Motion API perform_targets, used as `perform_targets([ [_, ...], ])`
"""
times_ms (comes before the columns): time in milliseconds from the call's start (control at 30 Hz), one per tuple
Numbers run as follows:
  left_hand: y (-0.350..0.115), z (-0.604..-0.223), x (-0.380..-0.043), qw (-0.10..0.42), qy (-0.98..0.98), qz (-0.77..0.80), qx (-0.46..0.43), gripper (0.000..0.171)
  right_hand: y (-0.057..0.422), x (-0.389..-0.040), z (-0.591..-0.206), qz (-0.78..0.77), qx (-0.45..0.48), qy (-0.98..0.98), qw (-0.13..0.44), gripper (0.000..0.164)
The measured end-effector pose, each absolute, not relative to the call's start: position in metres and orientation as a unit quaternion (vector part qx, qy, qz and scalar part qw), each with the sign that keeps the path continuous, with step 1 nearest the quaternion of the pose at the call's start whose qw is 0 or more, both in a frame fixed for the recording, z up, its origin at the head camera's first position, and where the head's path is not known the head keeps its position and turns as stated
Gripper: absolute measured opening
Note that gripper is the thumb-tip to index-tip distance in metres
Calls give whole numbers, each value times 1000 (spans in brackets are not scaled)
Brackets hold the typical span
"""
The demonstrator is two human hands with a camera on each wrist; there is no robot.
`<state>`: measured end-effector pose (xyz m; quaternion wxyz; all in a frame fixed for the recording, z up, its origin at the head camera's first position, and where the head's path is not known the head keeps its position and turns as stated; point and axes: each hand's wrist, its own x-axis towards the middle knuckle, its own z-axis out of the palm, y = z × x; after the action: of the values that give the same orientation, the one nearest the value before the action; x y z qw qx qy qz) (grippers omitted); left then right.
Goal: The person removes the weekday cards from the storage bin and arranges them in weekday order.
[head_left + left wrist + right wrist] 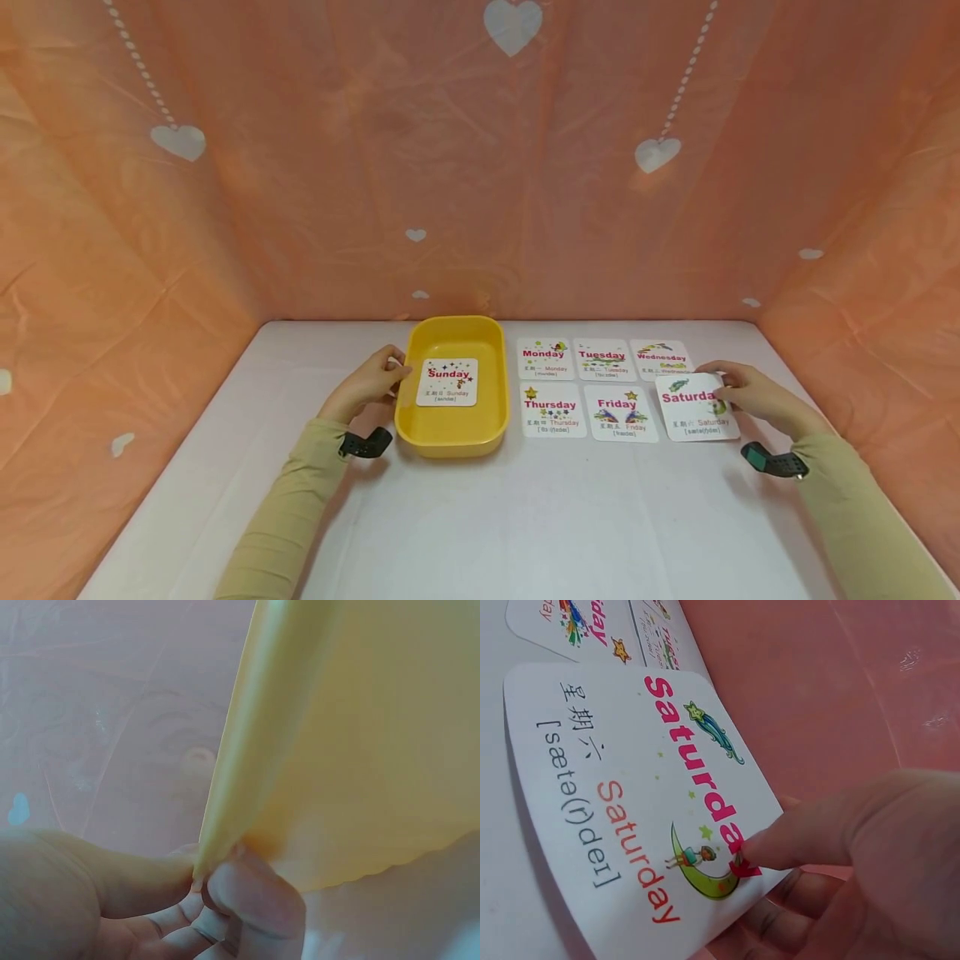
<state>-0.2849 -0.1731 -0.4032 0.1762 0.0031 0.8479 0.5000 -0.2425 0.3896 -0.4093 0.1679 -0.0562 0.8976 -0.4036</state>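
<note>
In the head view my right hand (765, 398) pinches the Saturday card (697, 408) by its right edge, thumb on the printed face and fingers behind. The card overlaps the lower edge of the Wednesday card (662, 358) in this view. My left hand (370, 383) grips the left rim of a yellow plastic tray (491, 417) between thumb and fingers, as the left wrist view shows close up on the tray wall (375, 750). Inside the tray lies the Sunday card (447, 398), face up.
Beside the tray's right side, the Monday card (544, 358) and Tuesday card (602, 372) form the back row with Wednesday. The Thursday card (555, 425) and Friday card (621, 427) lie in front. A white-covered table (525, 525) meets orange curtains (450, 167) behind and at both sides.
</note>
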Motion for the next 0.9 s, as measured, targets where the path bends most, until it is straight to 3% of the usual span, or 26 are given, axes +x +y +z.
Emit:
perform_targets([
  [900,-172,-402,-284,176,848,500,1,21,393,-247,-426,-358,-22,924,135,44],
])
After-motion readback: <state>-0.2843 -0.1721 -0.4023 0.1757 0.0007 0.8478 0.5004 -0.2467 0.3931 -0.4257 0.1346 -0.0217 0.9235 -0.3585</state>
